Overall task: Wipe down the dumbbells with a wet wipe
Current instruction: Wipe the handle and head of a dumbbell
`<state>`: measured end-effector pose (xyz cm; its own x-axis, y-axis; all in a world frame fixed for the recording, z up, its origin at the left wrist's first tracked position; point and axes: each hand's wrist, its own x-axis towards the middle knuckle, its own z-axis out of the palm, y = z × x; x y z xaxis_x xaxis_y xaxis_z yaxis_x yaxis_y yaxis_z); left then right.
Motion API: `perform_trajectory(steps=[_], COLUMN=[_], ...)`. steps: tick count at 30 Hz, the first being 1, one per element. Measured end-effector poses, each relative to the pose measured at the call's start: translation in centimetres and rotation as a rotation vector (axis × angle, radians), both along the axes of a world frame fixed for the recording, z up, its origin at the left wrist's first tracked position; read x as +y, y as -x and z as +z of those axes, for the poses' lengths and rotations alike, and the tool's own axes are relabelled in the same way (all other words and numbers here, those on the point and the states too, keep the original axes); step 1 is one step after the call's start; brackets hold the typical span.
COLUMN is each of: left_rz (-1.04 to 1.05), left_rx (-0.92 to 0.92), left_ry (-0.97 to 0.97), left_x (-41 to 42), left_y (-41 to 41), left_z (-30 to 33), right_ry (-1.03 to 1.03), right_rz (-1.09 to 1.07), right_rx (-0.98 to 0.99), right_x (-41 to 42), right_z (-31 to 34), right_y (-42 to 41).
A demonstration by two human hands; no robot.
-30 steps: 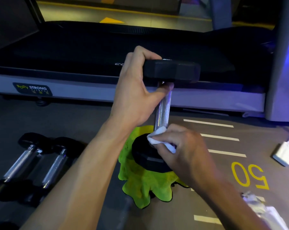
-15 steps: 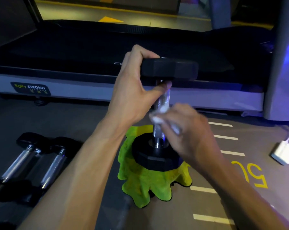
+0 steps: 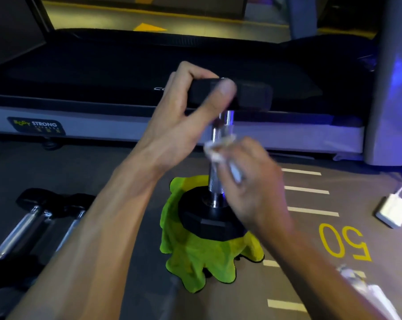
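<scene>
Nearest you, at the lower right edge, a crumpled white plastic packet (image 3: 366, 289) lies on the grey floor (image 3: 126, 162), close to your right forearm. At the lower left, two more dumbbells with chrome handles and black ends (image 3: 33, 225) lie side by side on the floor.

Between your arms, a bright green microfibre cloth (image 3: 195, 259) is spread in a rumpled heap on the floor. On it stands the black hexagonal-ended dumbbell with a chrome knurled handle (image 3: 215, 218), upright, its lower head resting on the cloth.

Your right hand (image 3: 248, 188) is curled round a crumpled white wet wipe (image 3: 216, 151) and presses it against the chrome handle about halfway up; the hand and wipe are blurred, so the exact finger placement is hard to read. Your left hand (image 3: 184, 116) grasps the dumbbell's upper black head, fingers hooked over its top and left side, thumb lying across its front face.

To the right, painted white dashes and a yellow "50" (image 3: 344, 243) mark the floor, and a small white rectangular box with a white cable (image 3: 391, 211) lies further right.

Beyond the dumbbell runs a treadmill with a black belt and grey side rail (image 3: 103, 125), carrying a "BODY STRONG" label (image 3: 37, 125) on the left. Behind it, a yellow arrow (image 3: 149, 27) is painted on the floor.
</scene>
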<state>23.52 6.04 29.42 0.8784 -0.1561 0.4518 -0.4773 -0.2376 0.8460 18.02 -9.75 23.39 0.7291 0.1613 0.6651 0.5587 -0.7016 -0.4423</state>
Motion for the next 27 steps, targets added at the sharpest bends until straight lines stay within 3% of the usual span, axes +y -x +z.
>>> perform_trajectory(steps=[3, 8, 14, 19, 23, 27], left_rz=[0.016, -0.001, 0.002, -0.001, 0.015, 0.009], left_rx=[0.009, 0.034, 0.02, 0.021, 0.041, 0.048], left_ry=[0.059, 0.063, 0.074, 0.076, 0.091, 0.084], left_x=[-0.1, -0.6, -0.5, -0.8, -0.5, -0.3], left_y=[-0.4, -0.6, -0.9, -0.9, -1.0, -0.9], left_z=[-0.1, 0.0, -0.3, -0.2, -0.4, -0.2], right_ry=[0.022, -0.166, -0.031, -0.238, -0.143, -0.042], right_rz=[0.067, -0.03, -0.012, -0.134, -0.126, -0.11], right_rx=[0.086, -0.037, 0.048, -0.022, 0.041, -0.054], right_x=[-0.2, 0.1, -0.4, -0.4, -0.2, 0.2], right_z=[-0.9, 1.6, 0.0, 1.6, -0.2, 0.8], right_y=[1.2, -2.5, 0.1, -1.4, -0.3, -1.5])
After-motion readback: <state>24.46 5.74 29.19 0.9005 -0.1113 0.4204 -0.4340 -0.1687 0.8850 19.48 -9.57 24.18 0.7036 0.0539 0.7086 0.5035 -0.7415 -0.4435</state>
